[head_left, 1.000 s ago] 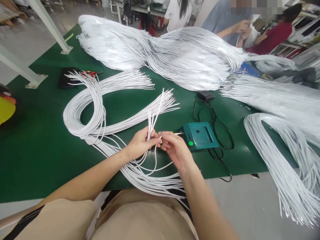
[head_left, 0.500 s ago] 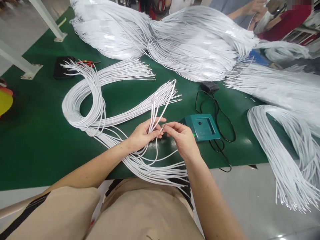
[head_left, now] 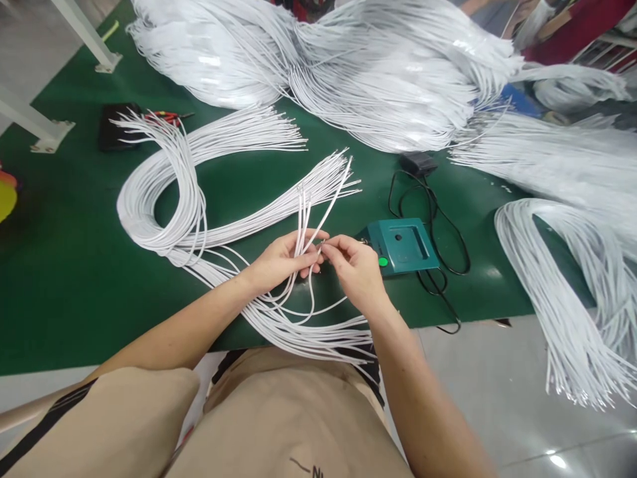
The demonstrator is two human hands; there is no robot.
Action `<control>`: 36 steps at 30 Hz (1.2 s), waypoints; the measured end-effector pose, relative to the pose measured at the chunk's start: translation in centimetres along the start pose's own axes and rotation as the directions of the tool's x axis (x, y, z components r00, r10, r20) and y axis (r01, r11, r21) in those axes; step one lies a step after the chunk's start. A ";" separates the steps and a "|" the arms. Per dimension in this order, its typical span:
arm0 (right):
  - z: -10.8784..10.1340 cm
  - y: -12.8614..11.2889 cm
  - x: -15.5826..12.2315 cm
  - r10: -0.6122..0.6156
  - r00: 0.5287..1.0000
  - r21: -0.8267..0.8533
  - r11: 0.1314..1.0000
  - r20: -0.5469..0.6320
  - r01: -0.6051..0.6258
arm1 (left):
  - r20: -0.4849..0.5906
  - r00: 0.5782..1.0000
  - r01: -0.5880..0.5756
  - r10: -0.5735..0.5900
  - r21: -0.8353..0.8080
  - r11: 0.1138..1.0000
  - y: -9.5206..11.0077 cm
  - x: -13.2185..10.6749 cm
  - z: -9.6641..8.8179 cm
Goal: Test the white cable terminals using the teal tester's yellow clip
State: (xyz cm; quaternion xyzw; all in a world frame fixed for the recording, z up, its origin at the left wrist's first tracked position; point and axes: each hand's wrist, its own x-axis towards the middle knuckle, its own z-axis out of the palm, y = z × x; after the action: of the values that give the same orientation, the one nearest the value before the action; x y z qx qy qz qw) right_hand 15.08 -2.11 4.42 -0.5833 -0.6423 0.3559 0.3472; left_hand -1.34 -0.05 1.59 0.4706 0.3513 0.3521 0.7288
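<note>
Several thin white cables (head_left: 301, 222) are gripped in my left hand (head_left: 283, 260), their free ends sticking up past the thumb and fingers. Right beside it, my right hand (head_left: 355, 269) pinches the tip of one white cable between thumb and forefinger; the tip itself is too small to make out. Below both hands, a loose bundle of white cables (head_left: 293, 332) runs along the table's front edge. A looped bundle of the same cables (head_left: 144, 212) lies to the left. Close to my right hand sits a teal device (head_left: 405, 244) with a recessed top and a green button.
Large heaps of white cables (head_left: 388, 79) cover the back of the green table (head_left: 60, 265). Another bundle (head_left: 557, 299) hangs over the right edge. A black adapter (head_left: 417, 163) with its cord, a black box (head_left: 117, 126) and red-handled pliers (head_left: 164, 117) lie about. A person's red sleeve (head_left: 582, 30) shows behind.
The view has shifted slightly, so things on the table appear a little higher. Both hands stay together at the cable tip, and the right hand has turned slightly, uncovering the green button.
</note>
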 end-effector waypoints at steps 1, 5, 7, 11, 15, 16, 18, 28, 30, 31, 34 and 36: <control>0.1 0.3 0.0 -0.087 0.996 -0.121 0.989 -0.020 0.084 | 0.003 0.999 0.035 -0.035 -0.050 0.998 -0.1 0.1 0.0; -0.5 1.3 0.1 -0.346 0.928 -0.580 0.731 0.141 0.361 | -0.030 0.989 0.138 -0.142 -0.117 0.983 -0.3 0.4 0.0; -1.4 1.7 0.5 -0.354 0.912 -0.676 0.623 0.205 0.394 | -0.075 0.988 0.129 -0.136 -0.087 0.988 -0.6 0.6 -0.1; -3.4 2.3 1.9 -0.289 0.921 -0.745 0.547 0.261 0.383 | -0.115 0.989 0.095 -0.092 0.025 0.995 -1.4 1.3 -0.3; -4.7 2.7 3.0 -0.212 0.913 -0.698 0.592 0.347 0.403 | -0.115 0.993 0.051 -0.042 0.079 0.996 -2.1 1.7 -0.5; -4.8 2.7 3.1 -0.214 0.911 -0.683 0.607 0.352 0.407 | -0.115 0.993 0.039 -0.030 0.079 0.996 -2.2 1.8 -0.5; -4.9 2.8 3.3 -0.221 0.908 -0.664 0.625 0.356 0.412 | -0.117 0.993 0.028 -0.018 0.084 0.996 -2.4 1.9 -0.4; -4.6 2.9 3.3 -0.205 0.927 -0.685 0.628 0.313 0.370 | -0.241 0.970 0.101 -0.046 0.222 0.970 -3.0 2.6 0.1; -4.8 2.9 3.0 -0.210 0.936 -0.701 0.621 0.283 0.351 | -0.241 0.969 0.105 -0.049 0.225 0.969 -3.0 2.6 0.1; -4.9 3.0 2.8 -0.221 0.947 -0.728 0.606 0.232 0.320 | -0.240 0.969 0.107 -0.053 0.220 0.970 -2.9 2.5 0.1; -5.1 4.0 2.2 -0.245 0.969 -0.840 0.530 -0.021 0.116 | -0.236 0.969 0.120 -0.070 0.203 0.972 -2.6 2.5 0.1; -5.0 4.9 1.9 -0.238 0.963 -0.873 0.487 -0.129 0.003 | -0.235 0.968 0.130 -0.084 0.190 0.973 -2.3 2.4 0.1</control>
State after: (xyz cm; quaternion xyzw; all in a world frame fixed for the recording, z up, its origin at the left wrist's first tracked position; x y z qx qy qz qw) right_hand 21.73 0.39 2.74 -0.6687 -0.7278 -0.1108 0.1042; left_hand 0.38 1.25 -0.95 0.4803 0.4908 0.3252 0.6502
